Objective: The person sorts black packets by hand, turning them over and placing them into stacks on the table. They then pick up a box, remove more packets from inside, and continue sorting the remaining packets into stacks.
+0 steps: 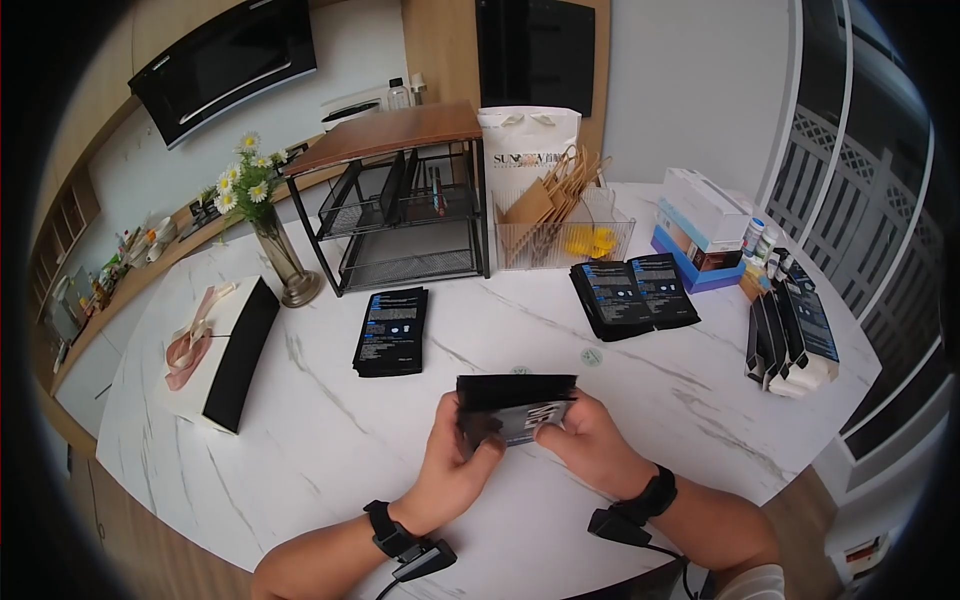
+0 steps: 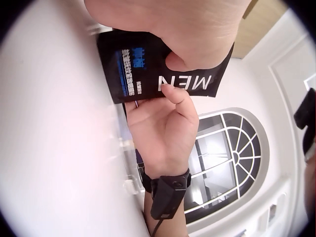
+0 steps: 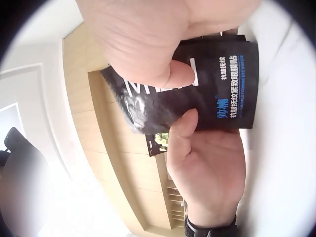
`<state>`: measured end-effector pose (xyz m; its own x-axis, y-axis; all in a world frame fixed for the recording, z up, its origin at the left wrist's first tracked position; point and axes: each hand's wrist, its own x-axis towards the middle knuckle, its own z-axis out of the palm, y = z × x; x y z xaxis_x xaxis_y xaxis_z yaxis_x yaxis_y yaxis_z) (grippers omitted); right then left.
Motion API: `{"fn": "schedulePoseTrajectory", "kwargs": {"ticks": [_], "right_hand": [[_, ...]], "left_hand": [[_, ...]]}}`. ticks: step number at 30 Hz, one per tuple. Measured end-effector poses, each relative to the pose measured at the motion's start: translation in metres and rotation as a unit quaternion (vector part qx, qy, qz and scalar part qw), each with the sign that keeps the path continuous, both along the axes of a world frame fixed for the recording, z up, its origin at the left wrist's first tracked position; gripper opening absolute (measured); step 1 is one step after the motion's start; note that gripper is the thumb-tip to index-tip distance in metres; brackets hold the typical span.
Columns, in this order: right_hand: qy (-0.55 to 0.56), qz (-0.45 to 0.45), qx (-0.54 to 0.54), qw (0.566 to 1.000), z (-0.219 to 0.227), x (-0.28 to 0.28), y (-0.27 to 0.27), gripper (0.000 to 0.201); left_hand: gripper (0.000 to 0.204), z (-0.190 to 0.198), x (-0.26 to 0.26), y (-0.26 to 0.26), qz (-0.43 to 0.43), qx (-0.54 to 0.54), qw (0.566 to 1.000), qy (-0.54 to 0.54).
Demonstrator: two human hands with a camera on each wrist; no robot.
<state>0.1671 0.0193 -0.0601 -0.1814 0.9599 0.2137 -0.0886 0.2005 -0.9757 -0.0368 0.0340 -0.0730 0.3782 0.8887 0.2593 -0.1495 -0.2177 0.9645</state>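
Observation:
Both hands grip a stack of black eye patch sachets (image 1: pixel 517 388) above the front of the table. My left hand (image 1: pixel 458 468) holds the left end and my right hand (image 1: pixel 592 446) the right, thumbs on the face toward me. White "MEN" lettering and blue and white print show on the front sachet (image 2: pixel 140 69) in the left wrist view. The right wrist view has the same sachet (image 3: pixel 212 101) with both thumbs pressed on it. Fingers behind the stack are mostly hidden. Beyond the hands lie a sachet pile (image 1: pixel 390 332) and a wider pile (image 1: pixel 632 292).
On the marble-patterned table (image 1: pixel 300 470) a white and black box (image 1: pixel 228 350) with ribbon stands left. Behind are a flower vase (image 1: pixel 288 262), a mesh shelf unit (image 1: pixel 400 195) and a clear bin (image 1: pixel 565 243). Stacked boxes (image 1: pixel 700 235) and black cartons (image 1: pixel 790 335) are at right.

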Motion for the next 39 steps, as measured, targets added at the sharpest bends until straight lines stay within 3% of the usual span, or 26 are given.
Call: {"fn": "schedulePoseTrajectory", "kwargs": {"ticks": [5, 9, 11, 18, 20, 21, 24, 30, 33, 37, 39], "right_hand": [[-0.032, -0.010, -0.066, 0.997, 0.007, -0.007, -0.004, 0.038], [-0.001, -0.010, -0.070, 0.997, 0.004, -0.009, -0.006, 0.037], [-0.012, -0.017, -0.015, 1.000, 0.003, -0.010, -0.003, 0.038], [0.044, -0.028, -0.020, 0.998, -0.012, -0.003, 0.007, 0.043], [0.038, -0.104, 0.054, 0.992, -0.012, 0.003, 0.015, 0.049], [-0.036, -0.135, 0.069, 0.988, -0.011, 0.012, 0.016, 0.056], [-0.053, -0.203, 0.097, 0.973, 0.001, 0.020, 0.016, 0.061], [-0.045, -0.128, 0.110, 0.985, -0.016, 0.021, 0.024, 0.073], [0.002, -0.072, 0.035, 0.997, -0.014, 0.015, 0.020, 0.076], [-0.013, -0.073, -0.005, 0.997, -0.008, 0.010, 0.013, 0.063], [-0.031, -0.078, -0.008, 0.996, -0.009, 0.009, 0.013, 0.058]], "left_hand": [[0.030, 0.009, 0.015, -0.005, 0.022, -0.011, 0.999, -0.029], [0.034, 0.018, 0.015, -0.011, 0.029, -0.015, 0.999, -0.026], [0.040, 0.005, 0.016, -0.007, 0.039, 0.069, 0.997, -0.004], [0.035, 0.014, 0.001, 0.001, 0.014, 0.014, 0.998, 0.055], [0.033, 0.031, -0.002, -0.001, 0.099, 0.059, 0.983, 0.142], [0.033, 0.037, -0.002, -0.001, 0.124, 0.075, 0.981, 0.127], [0.033, 0.033, -0.007, 0.007, 0.181, 0.162, 0.954, 0.178], [0.036, 0.028, -0.006, 0.010, 0.151, 0.112, 0.971, 0.149], [0.039, 0.016, -0.004, 0.013, 0.130, 0.067, 0.985, 0.090], [0.042, 0.005, -0.007, 0.016, 0.095, 0.007, 0.994, 0.051], [0.043, 0.007, -0.008, 0.016, 0.098, 0.029, 0.993, 0.056]]}}
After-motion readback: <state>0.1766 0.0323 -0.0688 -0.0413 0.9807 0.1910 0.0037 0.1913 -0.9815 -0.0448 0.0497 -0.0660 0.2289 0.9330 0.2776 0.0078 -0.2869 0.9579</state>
